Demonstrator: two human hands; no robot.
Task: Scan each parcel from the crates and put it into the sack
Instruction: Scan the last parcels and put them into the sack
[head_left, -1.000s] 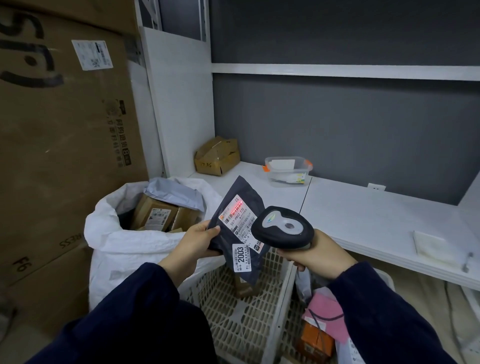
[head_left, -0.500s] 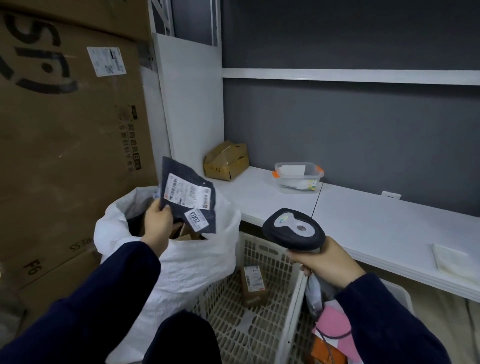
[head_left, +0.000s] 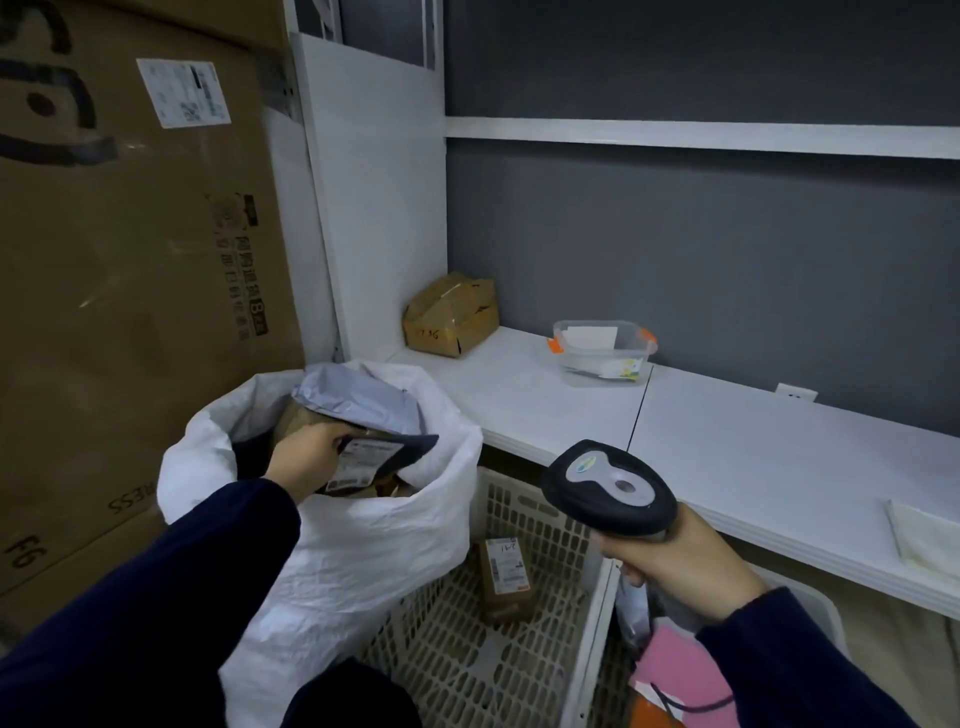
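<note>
The left grip (head_left: 306, 454) is bringing the dark mailer (head_left: 387, 457) down from above the sack's mouth, where it was held up half a second ago, and is now lowering it inside the rim of the white woven sack (head_left: 337, 561). The fingers are curling round the mailer's near edge, label up, so the parcel is not yet released. The right grip (head_left: 685, 566) is closing round the handle of the barcode scanner (head_left: 608, 483), which is hanging idle over the crates and pointing at nothing.

The step in hand looks like the drop-off of a parcel already scanned. Next, the left grip is probably going to need to let go, lift clear of the sack's soft rim without dragging it, and reach into the crate for another parcel, turning its label toward the scanner.

The sack is filling up: a grey poly mailer (head_left: 358, 400) is lying across the back, with brown cardboard parcels (head_left: 291, 421) under it. The white lattice crate (head_left: 457, 660) beside the sack is holding one small brown box (head_left: 504, 577), label up. The second crate (head_left: 810, 603), on the right, is showing a pink parcel (head_left: 675, 675), something orange below it and a pale bag, all partly hidden by the right arm. On the desk (head_left: 545, 410) a battered cardboard box (head_left: 452, 314) and a clear plastic tub (head_left: 602, 351) are sitting apart.
</note>
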